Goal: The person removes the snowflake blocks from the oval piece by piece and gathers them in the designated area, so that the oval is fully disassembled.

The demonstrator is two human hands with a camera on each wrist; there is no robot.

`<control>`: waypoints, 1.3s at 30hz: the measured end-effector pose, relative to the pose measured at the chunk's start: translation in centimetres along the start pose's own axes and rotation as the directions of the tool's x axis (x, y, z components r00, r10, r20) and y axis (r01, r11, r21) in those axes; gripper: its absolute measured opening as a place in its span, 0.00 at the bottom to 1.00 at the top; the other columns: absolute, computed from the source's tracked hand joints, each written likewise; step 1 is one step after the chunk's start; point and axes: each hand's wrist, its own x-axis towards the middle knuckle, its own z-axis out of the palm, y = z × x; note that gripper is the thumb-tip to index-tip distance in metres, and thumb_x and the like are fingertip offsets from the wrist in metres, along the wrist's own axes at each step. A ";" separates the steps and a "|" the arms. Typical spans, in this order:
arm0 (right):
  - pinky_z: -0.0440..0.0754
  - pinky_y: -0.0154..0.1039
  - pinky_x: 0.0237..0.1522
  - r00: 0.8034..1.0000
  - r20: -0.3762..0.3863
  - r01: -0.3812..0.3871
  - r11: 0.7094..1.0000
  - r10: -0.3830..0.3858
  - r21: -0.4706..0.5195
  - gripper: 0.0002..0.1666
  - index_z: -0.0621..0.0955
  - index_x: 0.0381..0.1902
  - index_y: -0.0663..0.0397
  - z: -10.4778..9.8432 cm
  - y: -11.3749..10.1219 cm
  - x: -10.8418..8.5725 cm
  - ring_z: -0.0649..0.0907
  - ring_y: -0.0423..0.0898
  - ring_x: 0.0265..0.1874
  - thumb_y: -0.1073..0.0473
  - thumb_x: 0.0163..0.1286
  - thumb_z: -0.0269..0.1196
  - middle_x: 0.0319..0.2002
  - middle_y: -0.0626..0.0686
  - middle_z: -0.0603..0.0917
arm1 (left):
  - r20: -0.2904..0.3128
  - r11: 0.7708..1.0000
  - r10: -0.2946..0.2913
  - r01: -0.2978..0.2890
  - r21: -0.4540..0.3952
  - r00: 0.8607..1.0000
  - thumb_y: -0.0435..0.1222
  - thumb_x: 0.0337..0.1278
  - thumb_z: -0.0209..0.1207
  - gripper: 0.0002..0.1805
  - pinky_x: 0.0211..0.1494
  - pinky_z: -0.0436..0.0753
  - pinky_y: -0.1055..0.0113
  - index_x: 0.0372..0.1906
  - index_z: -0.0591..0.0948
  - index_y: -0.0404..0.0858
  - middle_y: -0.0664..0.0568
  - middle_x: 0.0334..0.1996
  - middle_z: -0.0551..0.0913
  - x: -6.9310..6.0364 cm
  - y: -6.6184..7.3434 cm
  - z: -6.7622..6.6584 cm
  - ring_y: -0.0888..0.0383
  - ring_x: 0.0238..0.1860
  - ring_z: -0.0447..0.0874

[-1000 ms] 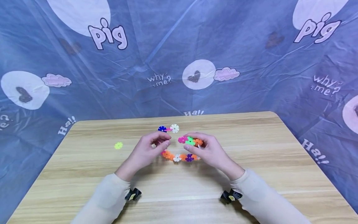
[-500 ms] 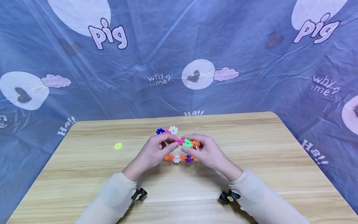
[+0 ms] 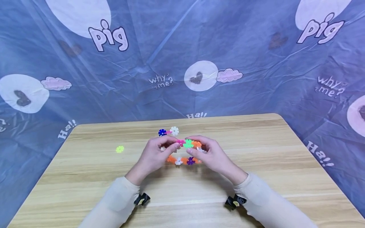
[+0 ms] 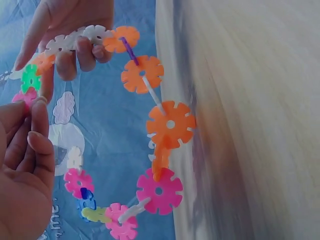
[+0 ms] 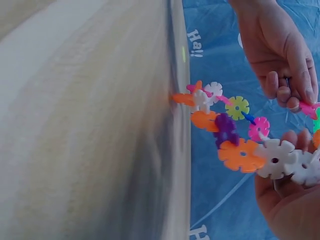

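A chain of slotted plastic flower discs (image 4: 170, 124), in orange, white, pink, purple and other colours, curves in a loop below both hands. My left hand (image 3: 152, 155) pinches the pink disc (image 3: 181, 143) at one end between thumb and fingers. That disc joins a green disc (image 3: 188, 143), with an orange disc (image 3: 196, 144) beyond it. My right hand (image 3: 211, 153) holds the chain by its white discs (image 5: 276, 159), fingers curled behind them. The other end, with a white disc (image 4: 75, 157), hangs free in the left wrist view.
A single yellow-green disc (image 3: 119, 149) lies on the wooden table (image 3: 182, 196), left of the hands. Behind the table hangs a blue printed cloth (image 3: 159, 47). Each wrist carries a small black camera (image 3: 142, 199).
My left hand has moved right and taken hold of the pink end disc, from which it stood apart one second ago. My right hand has kept its hold and shifted only slightly.
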 end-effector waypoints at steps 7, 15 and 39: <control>0.76 0.54 0.59 0.997 -0.064 0.044 0.999 -0.045 -0.024 0.26 0.77 0.64 0.35 0.4 0.3 0.0 0.78 0.46 0.58 0.50 0.70 0.67 0.61 0.42 0.80 | -0.011 1.000 0.004 -0.004 -0.026 1.000 0.37 0.66 0.64 0.06 0.28 0.80 0.64 0.44 0.87 0.46 0.58 0.35 0.87 -0.1 -0.1 -0.1 0.54 0.33 0.83; 0.83 0.40 0.37 0.989 -0.125 0.082 0.996 -0.085 -0.026 0.21 0.81 0.60 0.44 0.7 0.2 0.3 0.82 0.49 0.36 0.55 0.70 0.67 0.48 0.48 0.84 | -0.019 0.997 0.056 -0.057 -0.060 0.998 0.36 0.66 0.64 0.06 0.32 0.81 0.63 0.45 0.86 0.45 0.59 0.35 0.86 0.2 -0.5 0.1 0.58 0.32 0.81; 0.86 0.43 0.41 0.991 -0.123 0.063 0.998 -0.060 0.020 0.20 0.81 0.57 0.38 1.5 -0.2 0.4 0.85 0.47 0.39 0.54 0.69 0.69 0.47 0.47 0.84 | -0.170 0.978 0.157 -0.177 -0.110 0.973 0.31 0.61 0.67 0.04 0.27 0.74 0.69 0.39 0.89 0.41 0.54 0.38 0.85 0.3 -0.6 1.1 0.58 0.27 0.75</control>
